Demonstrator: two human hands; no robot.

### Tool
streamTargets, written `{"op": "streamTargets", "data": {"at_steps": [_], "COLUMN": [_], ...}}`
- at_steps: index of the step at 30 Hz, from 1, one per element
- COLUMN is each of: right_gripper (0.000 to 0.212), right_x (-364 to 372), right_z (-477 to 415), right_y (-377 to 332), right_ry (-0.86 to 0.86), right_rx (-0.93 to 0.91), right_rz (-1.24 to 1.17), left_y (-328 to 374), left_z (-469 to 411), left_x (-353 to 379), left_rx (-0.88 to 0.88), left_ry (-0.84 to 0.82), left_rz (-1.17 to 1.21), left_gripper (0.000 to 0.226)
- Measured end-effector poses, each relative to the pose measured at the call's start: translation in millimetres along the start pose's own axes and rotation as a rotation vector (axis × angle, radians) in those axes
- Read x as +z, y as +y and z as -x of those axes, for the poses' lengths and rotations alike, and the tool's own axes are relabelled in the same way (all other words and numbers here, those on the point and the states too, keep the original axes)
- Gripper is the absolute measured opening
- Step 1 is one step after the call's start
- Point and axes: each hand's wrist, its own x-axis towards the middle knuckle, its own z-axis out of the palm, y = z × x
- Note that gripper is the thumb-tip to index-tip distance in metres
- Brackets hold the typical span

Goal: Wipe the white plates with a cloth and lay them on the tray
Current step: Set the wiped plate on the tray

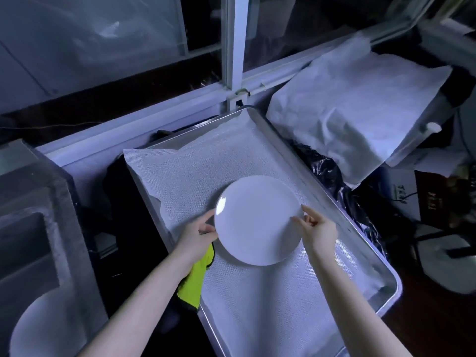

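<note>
White plate (257, 220) sits over the middle of the metal tray (396, 287), above the white mesh liner (195, 171) covering the tray floor; cannot tell if the plate touches the liner. Left hand (198, 234) grips the plate's left rim, thumb on top. Yellow-green cloth (197, 276) hangs below that hand at the tray's left edge; the grip on it is hidden. Right hand (318, 229) pinches the plate's right rim, fingertips on the upper face. Crumpled white sheet (355, 109) covers something right of the tray, black plastic (332, 173) between them. Blurred pale round shape (43, 328) at lower left.
</note>
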Motion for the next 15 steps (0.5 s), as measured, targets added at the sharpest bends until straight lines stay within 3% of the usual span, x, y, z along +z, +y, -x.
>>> {"op": "streamTargets", "data": {"at_steps": [3, 10, 15], "right_gripper": [0.023, 0.023, 0.033], "right_x": [3, 10, 11], "right_z": [-3, -3, 0], "right_y": [4, 7, 7], "right_ry": [-0.005, 0.005, 0.005], "right_rx": [-0.008, -0.048, -0.042], "right_rz": [0.032, 0.166, 0.165], "left_y": [0, -4, -8], "left_z": [2, 0, -1], "left_x": [0, 3, 4], "left_rx": [0.014, 0.082, 0.103], "left_ry": [-0.004, 0.025, 0.035], "left_rz": [0.007, -0.076, -0.118], "left_gripper": [0.058, 0.079, 0.070]}}
